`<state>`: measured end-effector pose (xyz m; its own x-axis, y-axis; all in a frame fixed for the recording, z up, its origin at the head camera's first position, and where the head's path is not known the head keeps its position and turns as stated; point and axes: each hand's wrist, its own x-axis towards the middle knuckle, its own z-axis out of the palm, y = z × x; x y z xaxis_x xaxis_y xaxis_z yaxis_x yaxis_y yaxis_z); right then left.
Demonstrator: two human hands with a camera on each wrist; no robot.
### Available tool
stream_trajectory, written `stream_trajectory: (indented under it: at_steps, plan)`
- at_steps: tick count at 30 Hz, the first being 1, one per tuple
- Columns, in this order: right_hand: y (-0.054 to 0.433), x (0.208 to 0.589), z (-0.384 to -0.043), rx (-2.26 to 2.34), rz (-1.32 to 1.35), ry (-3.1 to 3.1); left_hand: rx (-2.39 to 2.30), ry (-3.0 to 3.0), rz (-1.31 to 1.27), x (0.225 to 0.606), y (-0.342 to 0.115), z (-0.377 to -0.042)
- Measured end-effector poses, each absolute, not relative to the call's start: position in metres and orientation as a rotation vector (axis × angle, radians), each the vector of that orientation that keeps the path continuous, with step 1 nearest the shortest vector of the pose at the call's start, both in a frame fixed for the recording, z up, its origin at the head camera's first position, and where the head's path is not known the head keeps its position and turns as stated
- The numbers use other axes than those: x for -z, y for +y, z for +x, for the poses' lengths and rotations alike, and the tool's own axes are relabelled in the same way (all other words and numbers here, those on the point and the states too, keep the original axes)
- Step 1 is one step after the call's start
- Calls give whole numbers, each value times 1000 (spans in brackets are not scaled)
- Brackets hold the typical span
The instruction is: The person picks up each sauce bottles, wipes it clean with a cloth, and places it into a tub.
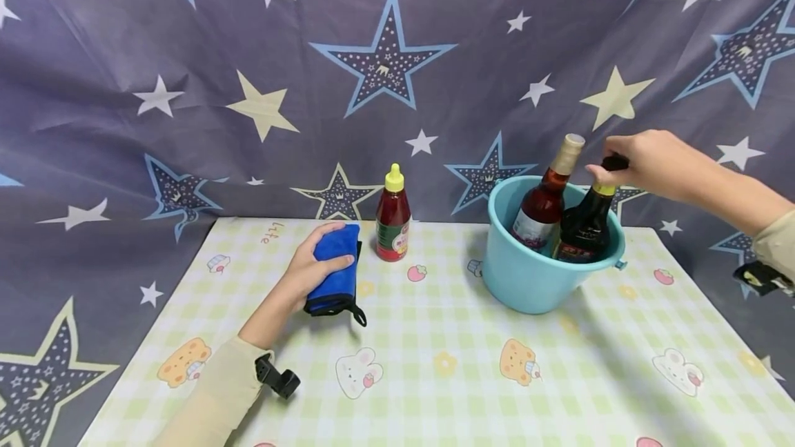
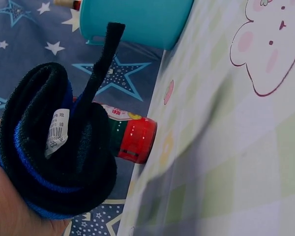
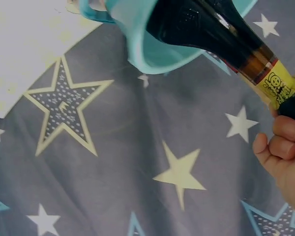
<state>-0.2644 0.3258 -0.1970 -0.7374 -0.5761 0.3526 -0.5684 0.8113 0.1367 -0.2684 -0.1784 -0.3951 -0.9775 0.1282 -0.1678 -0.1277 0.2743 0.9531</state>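
My left hand [image 1: 313,264] grips a folded blue towel [image 1: 335,271] with black edging and a hanging loop, held just above the table. In the left wrist view the towel [image 2: 59,142] shows its rolled end and a white label. At the right, my right hand [image 1: 646,161] holds a dark sauce bottle [image 1: 584,226] by its black cap; its lower part is inside the light blue bucket [image 1: 528,281]. Leaning beside it in the bucket is a reddish-brown bottle [image 1: 543,202] with a gold neck. The right wrist view shows fingers [image 3: 285,132] around the dark bottle's cap end.
A red sauce bottle [image 1: 393,219] with a yellow nozzle cap stands near the table's back edge, right of the towel. The table [image 1: 435,336] wears a green checked cover. A purple-grey star-print cloth [image 1: 472,26] hangs behind it.
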Motion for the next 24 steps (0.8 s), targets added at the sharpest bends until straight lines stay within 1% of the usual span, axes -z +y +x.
stream_trajectory:
  at_steps: [9,14,24]
  plan:
    - [330,226,-267,67,852,-2680,-1769,2306,-4,400,-177,-268]
    - [327,241,-268,92,897,-2716,-1784,2295,-10,402,-181,-265]
    - [325,257,-269,134,926,-2773,-1786,2291,5,404,-182,-267]
